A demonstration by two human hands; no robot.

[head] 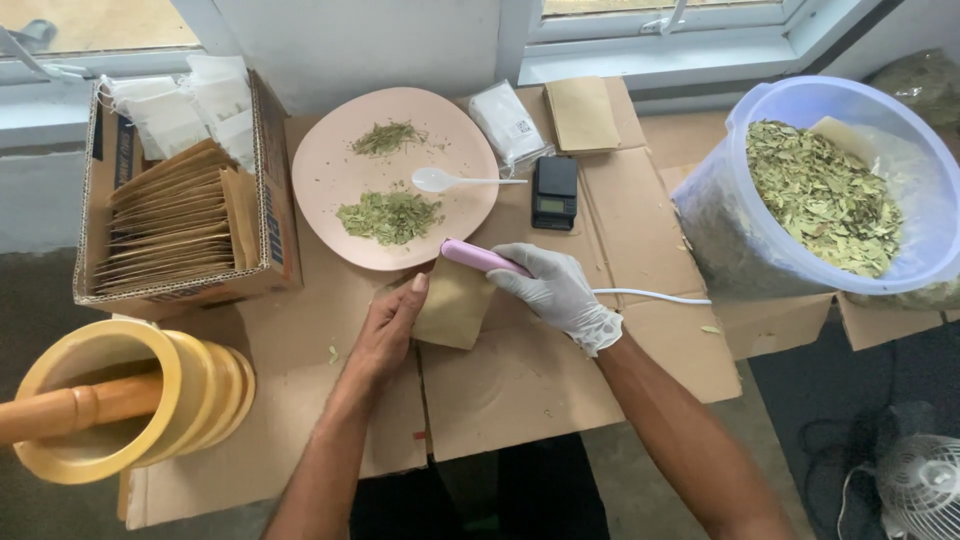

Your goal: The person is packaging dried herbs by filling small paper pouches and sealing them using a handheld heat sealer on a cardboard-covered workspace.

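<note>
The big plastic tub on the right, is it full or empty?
Nearly full: the plastic tub has no lid, and dried green leaves pile up close to its rim.

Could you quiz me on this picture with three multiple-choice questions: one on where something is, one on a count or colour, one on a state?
1. Where does the white spoon lie?
A. on the pink plate
B. in the bucket
C. in the box

2. How many leaf piles are on the plate?
A. one
B. two
C. four

3. What covers the right hand?
A. nothing
B. a white glove
C. a cloth

Answers:
1 A, the spoon rests between the leaf piles.
2 B, a small pile above, a larger one below.
3 B, gloved, gripping the pink tool; the left hand is bare on the pouch.
</note>
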